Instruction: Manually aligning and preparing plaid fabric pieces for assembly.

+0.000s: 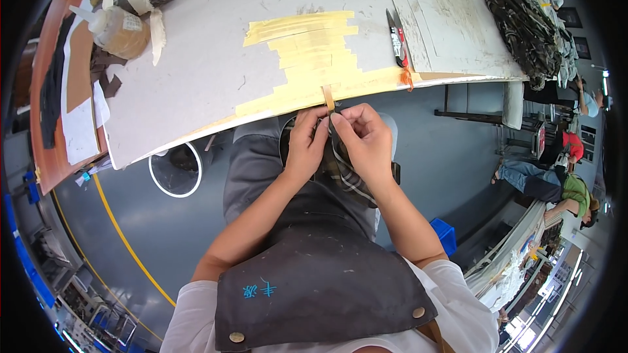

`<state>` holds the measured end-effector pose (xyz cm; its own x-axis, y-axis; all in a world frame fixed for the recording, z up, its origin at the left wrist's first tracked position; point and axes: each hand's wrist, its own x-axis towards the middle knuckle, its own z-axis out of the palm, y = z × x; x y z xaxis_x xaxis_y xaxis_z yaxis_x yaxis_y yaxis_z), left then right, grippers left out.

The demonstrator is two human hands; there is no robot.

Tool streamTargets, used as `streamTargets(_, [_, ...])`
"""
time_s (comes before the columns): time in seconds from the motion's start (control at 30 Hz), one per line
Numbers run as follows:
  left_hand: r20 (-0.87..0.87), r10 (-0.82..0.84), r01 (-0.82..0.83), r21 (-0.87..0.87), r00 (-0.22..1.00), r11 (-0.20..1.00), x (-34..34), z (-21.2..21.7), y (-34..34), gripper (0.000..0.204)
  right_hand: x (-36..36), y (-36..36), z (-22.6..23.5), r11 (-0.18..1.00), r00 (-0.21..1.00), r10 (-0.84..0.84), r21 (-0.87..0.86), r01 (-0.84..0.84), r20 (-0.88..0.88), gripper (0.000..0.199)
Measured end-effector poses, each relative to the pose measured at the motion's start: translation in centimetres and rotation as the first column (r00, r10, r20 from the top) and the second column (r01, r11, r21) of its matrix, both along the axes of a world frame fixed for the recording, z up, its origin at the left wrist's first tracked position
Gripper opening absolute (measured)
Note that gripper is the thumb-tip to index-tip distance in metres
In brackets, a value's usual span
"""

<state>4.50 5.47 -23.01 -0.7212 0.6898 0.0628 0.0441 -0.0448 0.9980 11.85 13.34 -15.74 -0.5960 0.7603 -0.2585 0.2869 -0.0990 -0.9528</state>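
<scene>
While both sets of fingertips meet just below the grey board's edge, the left hand [306, 140] and right hand [364, 137] pinch a dark plaid fabric strip [340, 170] hanging beneath them, a thin tan strip [328, 97] rising just above the fingers onto yellow masking tape [314, 52].
</scene>
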Motion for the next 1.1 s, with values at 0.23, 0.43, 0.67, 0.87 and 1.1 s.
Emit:
streamTargets(0.23, [-0.001,0.041,-0.041,-0.093,0.999,0.995,-0.6,-0.6,-0.2,0.013,-1.1,0.3,-0.5,0.952,0.992,-0.114,-0.293,0.093,-0.056,0.014])
streamTargets(0.43, [0.030,0.063,-0.060,-0.093,0.998,0.994,-0.6,-0.1,0.0,0.013,0.0,0.4,-0.7,0.885,0.973,-0.176,-0.457,0.090,-0.149,0.012])
streamTargets(0.67, [0.048,0.097,-0.091,-0.118,0.994,0.989,-0.4,0.0,0.0,0.013,-0.7,0.9,0.6,0.911,0.997,-0.069,-0.410,0.053,-0.024,0.012])
streamTargets(0.87, [0.137,0.125,-0.100,-0.175,0.983,0.979,-0.2,-0.8,0.0,0.024,-0.1,1.4,-0.7,0.865,0.992,-0.065,-0.502,0.001,-0.109,0.011])
streamTargets(1.1, [0.820,-0.150,0.127,0.095,0.553,0.987,-1.0,2.1,-1.5,0.031,2.0,1.0,1.0,0.686,0.980,-0.073,-0.723,-0.086,-0.186,0.020])
